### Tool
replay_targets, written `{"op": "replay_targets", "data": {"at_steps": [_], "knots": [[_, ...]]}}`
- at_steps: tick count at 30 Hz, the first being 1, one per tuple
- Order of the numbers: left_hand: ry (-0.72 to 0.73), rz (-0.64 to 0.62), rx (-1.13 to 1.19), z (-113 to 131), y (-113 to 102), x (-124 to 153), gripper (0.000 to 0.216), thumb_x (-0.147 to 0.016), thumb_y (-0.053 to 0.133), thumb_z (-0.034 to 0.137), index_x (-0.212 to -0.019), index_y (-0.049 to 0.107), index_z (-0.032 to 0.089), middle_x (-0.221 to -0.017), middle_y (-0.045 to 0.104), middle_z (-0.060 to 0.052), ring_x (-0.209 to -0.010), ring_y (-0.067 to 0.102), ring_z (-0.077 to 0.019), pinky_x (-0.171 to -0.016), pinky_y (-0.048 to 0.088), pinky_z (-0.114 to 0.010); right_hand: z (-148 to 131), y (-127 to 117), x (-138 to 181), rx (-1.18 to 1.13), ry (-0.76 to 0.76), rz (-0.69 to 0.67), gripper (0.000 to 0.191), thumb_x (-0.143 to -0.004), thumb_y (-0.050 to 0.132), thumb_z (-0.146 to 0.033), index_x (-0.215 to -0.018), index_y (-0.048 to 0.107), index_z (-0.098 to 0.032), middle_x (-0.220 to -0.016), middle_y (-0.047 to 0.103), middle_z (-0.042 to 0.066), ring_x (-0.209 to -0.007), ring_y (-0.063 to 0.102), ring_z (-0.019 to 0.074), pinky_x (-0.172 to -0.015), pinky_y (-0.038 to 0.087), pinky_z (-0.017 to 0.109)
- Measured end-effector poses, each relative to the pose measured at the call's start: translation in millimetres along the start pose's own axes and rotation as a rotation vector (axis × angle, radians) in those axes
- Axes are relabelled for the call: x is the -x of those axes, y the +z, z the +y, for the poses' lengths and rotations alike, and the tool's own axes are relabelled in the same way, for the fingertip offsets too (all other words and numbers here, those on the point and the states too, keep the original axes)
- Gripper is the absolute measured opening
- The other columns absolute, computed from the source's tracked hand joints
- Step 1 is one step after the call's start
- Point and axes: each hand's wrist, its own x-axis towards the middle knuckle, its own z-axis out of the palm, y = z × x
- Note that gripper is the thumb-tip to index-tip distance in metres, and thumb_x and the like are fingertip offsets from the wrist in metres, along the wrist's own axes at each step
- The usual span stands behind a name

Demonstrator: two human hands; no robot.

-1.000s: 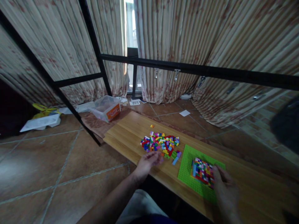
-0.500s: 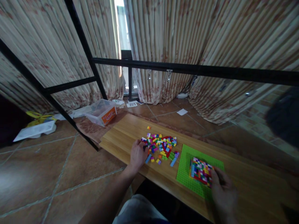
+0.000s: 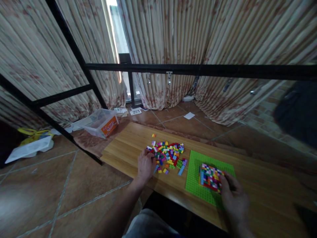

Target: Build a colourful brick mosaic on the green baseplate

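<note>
Curtains [image 3: 168, 33]: pleated, pale with reddish flecks, spanning the background; parted at one bright gap.
Black frame [image 3: 160, 68]: slender bars crossing in front of the curtains.
White tray [image 3: 29, 148]: on the tiled floor [image 3: 99, 195], far left, beside a yellow object [image 3: 32, 134] of unclear kind.
Plastic bin [image 3: 95, 124]: translucent, orange label on one side; near the left end of the desk [image 3: 119, 142].
Left hand [image 3: 146, 163]: fingers bent, at the left edge of the loose bricks [image 3: 170, 152]; cannot tell whether pinching one.
Lone brick [image 3: 154, 135]: orange and yellow; on the desk, apart from the pile, toward the far edge.
Loose bricks: many colours, scattered on the desk between the left hand and the green baseplate [image 3: 194, 175].
Light-blue brick [image 3: 181, 170]: long, at the near right fringe of the pile.
Green baseplate: flat on the desk, studded, right of the pile.
Brick block [image 3: 210, 177]: multicoloured, above the middle of the green baseplate; right edge partly hidden.
Right hand [image 3: 234, 193]: thumb and fingers against the right edge of the brick block; cannot tell whether gripping firmly or merely touching.
Dark shape [image 3: 294, 112]: blurred, far right.
</note>
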Motion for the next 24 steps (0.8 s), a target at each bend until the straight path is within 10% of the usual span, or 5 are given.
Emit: {"op": "replay_targets", "data": {"at_steps": [11, 24], "knots": [[0.067, -0.169, -0.118, 15.6, -11.4, -8.7, 0.026, -0.079, 0.057, 0.029, -0.104, 0.06, 0.023, -0.108, 0.058, -0.007, -0.102, 0.05, -0.0226, -0.087, 0.036, -0.035, -4.6, 0.2, 1.7, -0.031, -0.03, 0.02, 0.049, -0.076, 0.054, -0.053, -0.106, 0.065, -0.016, -0.104, 0.067, 0.012, -0.095, 0.061, 0.0294, -0.082, 0.046, 0.042], [0.191, -0.397, -0.131, 17.4, -9.5, -33.8, 0.016, -0.077, 0.055, 0.022, -0.092, 0.061, 0.02, -0.096, 0.065, -0.007, -0.095, 0.057, -0.0195, -0.087, 0.039, -0.03, -2.9, 1.8, 1.3, -0.044, -0.006, 0.019, 0.051, -0.076, 0.053, -0.055, -0.107, 0.065, -0.018, -0.105, 0.067, 0.012, -0.093, 0.062, 0.0285, -0.08, 0.046, 0.041]]}}
